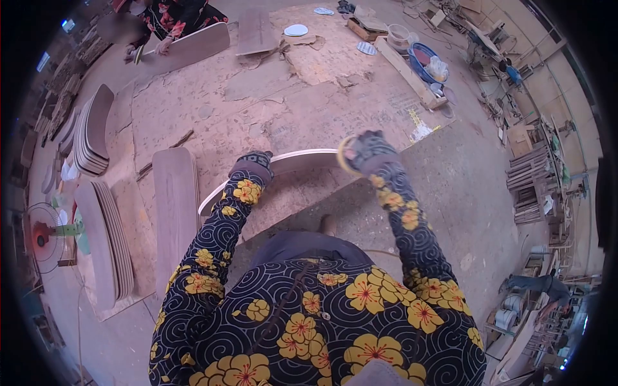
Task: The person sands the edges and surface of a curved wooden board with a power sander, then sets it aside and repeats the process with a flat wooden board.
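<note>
A curved wooden panel [302, 161] stands on its long edge near the front of the work table, its pale upper edge facing me. My left hand [254, 164], in a dark patterned glove, is closed over the panel's top edge left of its middle. At the panel's right end, my gloved right hand [372, 149] grips a yellow-rimmed pad [346, 156] against the edge; its exact kind is blurred. Left of my left arm lies another curved panel [175, 206] on the table.
Stacks of curved panels [106, 238] stand at the left, near a fan [44, 235]. Across the table a person [174, 29] handles another panel [193, 50]. A wooden beam [409, 72] and a blue basin [421, 61] sit at the far right.
</note>
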{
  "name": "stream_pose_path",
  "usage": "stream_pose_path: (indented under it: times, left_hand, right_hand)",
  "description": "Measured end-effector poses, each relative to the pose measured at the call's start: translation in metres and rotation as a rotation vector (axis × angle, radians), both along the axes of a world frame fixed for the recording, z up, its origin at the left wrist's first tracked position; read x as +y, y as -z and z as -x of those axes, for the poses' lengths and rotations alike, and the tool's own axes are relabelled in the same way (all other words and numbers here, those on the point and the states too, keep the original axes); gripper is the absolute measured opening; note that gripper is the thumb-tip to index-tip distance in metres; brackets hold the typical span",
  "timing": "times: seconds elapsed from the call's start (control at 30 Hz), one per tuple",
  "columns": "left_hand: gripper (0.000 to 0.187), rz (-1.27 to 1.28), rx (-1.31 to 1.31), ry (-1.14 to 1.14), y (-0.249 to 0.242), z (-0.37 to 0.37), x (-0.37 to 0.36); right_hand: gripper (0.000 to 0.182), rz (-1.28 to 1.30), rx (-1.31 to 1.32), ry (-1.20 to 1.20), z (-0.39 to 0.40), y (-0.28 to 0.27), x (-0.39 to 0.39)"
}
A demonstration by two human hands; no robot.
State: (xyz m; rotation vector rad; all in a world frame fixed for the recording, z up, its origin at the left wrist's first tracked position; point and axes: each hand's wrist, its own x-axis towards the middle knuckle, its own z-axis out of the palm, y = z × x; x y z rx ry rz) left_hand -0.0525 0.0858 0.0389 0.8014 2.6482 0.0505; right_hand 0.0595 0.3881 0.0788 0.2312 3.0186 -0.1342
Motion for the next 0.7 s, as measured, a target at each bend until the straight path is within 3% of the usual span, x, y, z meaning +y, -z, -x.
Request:
stream_pose_path:
  times: [0.07,0.13,0.27,0.33,0.43,0.5,0.57,0.63,0.7]
  left_hand:
    - [0.045,0.047,-0.053,-0.008,-0.013,-0.001,0.003]
    - [0.044,0.035,-0.039,-0.008,-0.008,0.002,0.001]
    - [0.043,0.023,0.005,0.003,0.006,0.009,-0.008]
    - [0.042,0.017,0.009,0.009,0.004,0.008,-0.009]
    - [0.041,0.001,-0.020,-0.009,0.000,0.004,-0.009]
    - [0.041,0.025,-0.040,-0.028,-0.010,0.002,-0.005]
    - [0.042,-0.017,-0.026,-0.025,-0.006,0.002,-0.008]
    - [0.046,-0.025,-0.037,-0.030,-0.007,0.004,-0.007]
    - [0.046,-0.047,0.006,0.020,0.000,0.007,-0.009]
  right_hand:
    - [0.057,0.194,0.152,-0.109,0.016,0.024,-0.032]
    - [0.054,0.139,-0.024,-0.040,0.024,-0.031,-0.093]
    - [0.046,0.154,0.020,0.015,0.029,-0.027,-0.118]
    - [0.044,0.163,-0.046,0.042,0.023,-0.034,-0.099]
    - [0.039,0.028,-0.004,0.055,0.014,0.016,-0.025]
    - [0.035,-0.128,0.148,-0.034,-0.020,0.017,0.022]
    - [0.033,-0.130,0.113,-0.249,-0.061,0.013,0.064]
    - [0.032,-0.564,-0.043,-0.140,-0.096,0.084,0.105]
    - [0.031,-0.398,-0.427,-0.050,-0.124,0.105,0.106]
